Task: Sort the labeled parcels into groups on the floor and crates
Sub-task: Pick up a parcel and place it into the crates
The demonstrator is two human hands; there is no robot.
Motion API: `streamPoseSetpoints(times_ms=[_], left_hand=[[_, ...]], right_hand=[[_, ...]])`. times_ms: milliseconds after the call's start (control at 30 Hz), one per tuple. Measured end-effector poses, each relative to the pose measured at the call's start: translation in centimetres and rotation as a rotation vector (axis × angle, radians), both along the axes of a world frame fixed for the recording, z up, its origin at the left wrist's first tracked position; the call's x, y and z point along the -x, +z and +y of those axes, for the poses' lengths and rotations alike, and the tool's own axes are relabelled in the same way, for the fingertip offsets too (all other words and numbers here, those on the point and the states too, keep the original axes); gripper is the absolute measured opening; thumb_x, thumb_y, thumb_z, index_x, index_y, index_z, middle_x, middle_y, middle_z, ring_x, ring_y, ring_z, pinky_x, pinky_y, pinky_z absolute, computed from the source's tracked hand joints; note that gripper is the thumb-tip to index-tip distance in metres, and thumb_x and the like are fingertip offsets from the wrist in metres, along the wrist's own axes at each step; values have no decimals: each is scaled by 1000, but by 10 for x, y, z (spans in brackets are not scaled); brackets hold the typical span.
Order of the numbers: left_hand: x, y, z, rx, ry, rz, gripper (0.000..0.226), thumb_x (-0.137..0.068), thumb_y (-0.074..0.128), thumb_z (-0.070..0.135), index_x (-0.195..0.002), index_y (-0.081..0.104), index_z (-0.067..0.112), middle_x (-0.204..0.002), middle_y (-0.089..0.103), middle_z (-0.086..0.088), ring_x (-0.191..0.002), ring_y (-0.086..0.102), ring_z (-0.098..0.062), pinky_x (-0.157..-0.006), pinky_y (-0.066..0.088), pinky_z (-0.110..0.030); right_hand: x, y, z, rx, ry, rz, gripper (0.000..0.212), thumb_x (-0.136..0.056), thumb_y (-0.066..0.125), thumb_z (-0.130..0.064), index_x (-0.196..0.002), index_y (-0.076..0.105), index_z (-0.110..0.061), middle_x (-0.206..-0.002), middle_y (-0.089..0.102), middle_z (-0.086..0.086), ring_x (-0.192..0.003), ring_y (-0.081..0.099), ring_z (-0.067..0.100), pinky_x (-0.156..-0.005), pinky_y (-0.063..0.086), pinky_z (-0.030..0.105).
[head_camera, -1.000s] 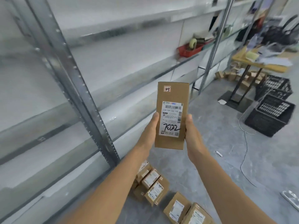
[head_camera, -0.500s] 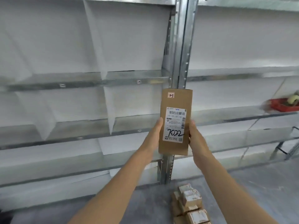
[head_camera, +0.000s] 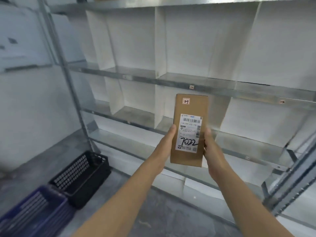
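A galvanised steel shelving rack (head_camera: 171,82) is filling most of the view, its top and right end running out of frame. Flat white divider panels (head_camera: 159,48) are splitting its tiers into open bays. The right-hand upright is smearing into blur, and so is the pale surface at far left, which is too soft to identify.

Below, a grey concrete floor (head_camera: 171,216) is showing scuffs and a mottled finish.

Two plastic crates are sitting on it at lower left, touching side by side. The black crate (head_camera: 80,178), with lattice walls, is standing nearer the rack. The blue crate (head_camera: 39,209) is being cut off by the bottom-left corner, and its interior is hard to read.

A tall, narrow cardboard parcel (head_camera: 189,106) is being held upright in the air in front of the lower shelves, well above the floor and apart from both crates.

The left hand (head_camera: 166,142) and right hand (head_camera: 211,147) are grasping its lower half from either side. Each thumb is lying along a front edge, while the fingers are wrapping behind the box, out of sight.

A white shipping label (head_camera: 189,134) is covering the parcel's lower front. The handwritten "7022" is reading clearly, but the printed lines are too small to make out.

Near the top, a small square sticker (head_camera: 186,101) is bearing a handwritten "2-3".
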State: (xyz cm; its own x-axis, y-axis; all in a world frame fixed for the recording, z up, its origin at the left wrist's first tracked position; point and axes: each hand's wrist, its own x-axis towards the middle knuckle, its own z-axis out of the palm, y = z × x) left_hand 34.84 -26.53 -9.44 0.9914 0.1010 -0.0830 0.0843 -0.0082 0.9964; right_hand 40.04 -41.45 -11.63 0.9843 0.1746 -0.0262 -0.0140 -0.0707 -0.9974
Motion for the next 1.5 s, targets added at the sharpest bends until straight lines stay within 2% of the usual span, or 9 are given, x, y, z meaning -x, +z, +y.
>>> streamPoseSetpoints(times_ms=[133, 267, 433, 500, 667, 1000, 1200, 1367, 1500], left_hand=[[14, -9, 69, 10, 194, 2, 44, -104, 19, 67, -101, 63, 65, -98, 70, 36, -101, 54, 17, -122, 30, -49], [27, -20, 127, 20, 382, -2, 42, -105, 22, 66, -104, 63, 62, -98, 70, 39, -97, 58, 21, -119, 32, -44], [41, -28, 181, 86, 639, 24, 40, -106, 25, 62, -111, 64, 52, -94, 74, 32, -84, 66, 18, -87, 47, -26], [50, -31, 197, 81, 749, 44, 39, -105, 27, 63, -106, 64, 52, -88, 73, 32, -81, 65, 18, -80, 46, -21], [81, -49, 231, 120, 970, 93, 39, -105, 28, 64, -112, 64, 50, -100, 73, 28, -96, 64, 12, -95, 45, -30], [155, -93, 321, 243, 1234, 169, 37, -106, 31, 60, -106, 65, 46, -82, 72, 28, -73, 66, 18, -75, 47, -18], [212, -135, 423, 323, 1350, 225, 39, -104, 39, 61, -96, 70, 39, -77, 76, 21, -93, 67, -4, -99, 51, -35], [260, -158, 501, 414, 1393, 283, 37, -105, 39, 59, -94, 67, 37, -70, 74, 20, -78, 69, 1, -75, 54, -25], [291, -176, 555, 449, 1395, 318, 36, -105, 37, 60, -94, 65, 39, -84, 72, 19, -83, 65, 2, -77, 53, -26]], right_hand=[[-12, -4, 80, 22, 160, 32, 59, -103, 22, -72, -124, 70, -44, -123, 74, -10, -120, 63, 10, -109, 43, 41], [-20, -11, 153, 14, 350, 38, 53, -107, 23, -63, -122, 69, -42, -111, 75, -16, -105, 65, -1, -90, 45, 27], [-30, -24, 235, 16, 568, 88, 54, -107, 23, -65, -126, 68, -41, -117, 73, -15, -112, 64, 4, -101, 41, 34], [-30, -28, 265, 20, 644, 100, 51, -108, 24, -63, -125, 67, -42, -110, 74, -19, -99, 69, -2, -89, 46, 24], [-16, -47, 328, 59, 858, 142, 52, -108, 27, -63, -132, 66, -39, -114, 76, -15, -106, 69, 1, -79, 48, 23], [45, -97, 458, 222, 1087, 342, 48, -104, 35, -68, -111, 70, -36, -108, 76, -7, -106, 68, 13, -86, 50, 34], [99, -129, 566, 293, 1152, 359, 40, -106, 36, -64, -104, 66, -38, -107, 71, -11, -110, 62, 14, -105, 42, 38], [149, -153, 646, 380, 1182, 400, 39, -108, 36, -60, -110, 66, -35, -102, 73, -10, -100, 65, 10, -92, 48, 35], [178, -169, 705, 461, 1181, 440, 47, -106, 37, -63, -128, 65, -32, -109, 77, -3, -106, 69, 17, -82, 50, 36]])
